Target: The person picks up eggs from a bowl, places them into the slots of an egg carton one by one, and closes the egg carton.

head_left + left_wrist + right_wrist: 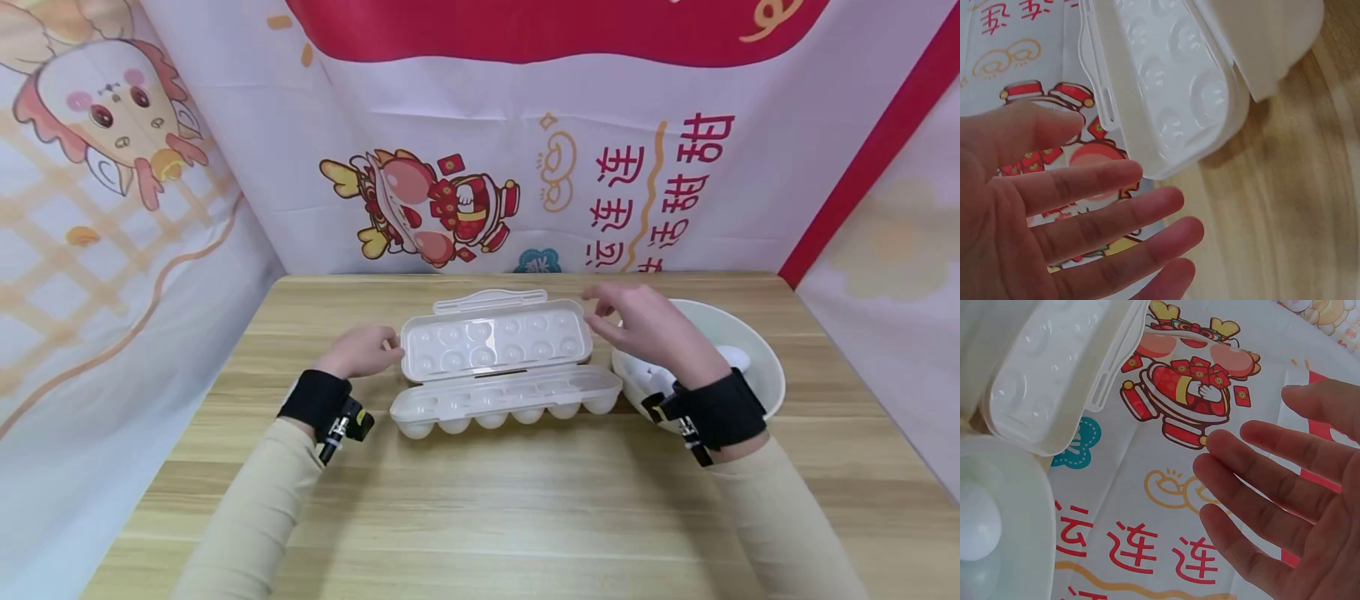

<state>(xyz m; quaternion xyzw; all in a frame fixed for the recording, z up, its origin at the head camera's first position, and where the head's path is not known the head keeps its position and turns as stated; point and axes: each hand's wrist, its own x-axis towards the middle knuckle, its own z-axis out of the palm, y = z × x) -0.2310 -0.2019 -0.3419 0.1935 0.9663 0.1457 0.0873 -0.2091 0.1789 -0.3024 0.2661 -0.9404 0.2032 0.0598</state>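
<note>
A white plastic egg box (506,402) lies unfolded on the table, its rounded cups toward me and its dimpled lid (495,340) tipped back. At the lid's left end is my left hand (363,352), fingers spread and loosely bent, holding nothing; in the left wrist view, the fingertips (1169,200) appear close by the lid's corner. My right hand (652,329) hovers between the lid's right end and a pale bowl (776,375), with relaxed fingers and nothing in them. White eggs (733,358) lie in the bowl, partly hidden by my right wrist.
The egg box's carrying handle (491,300) points toward the back edge of the wooden table (465,517). A printed cloth (480,108) with cartoon figures and red lettering hangs behind it, and more cloth runs along both sides. Each wrist wears a black strap with a small camera.
</note>
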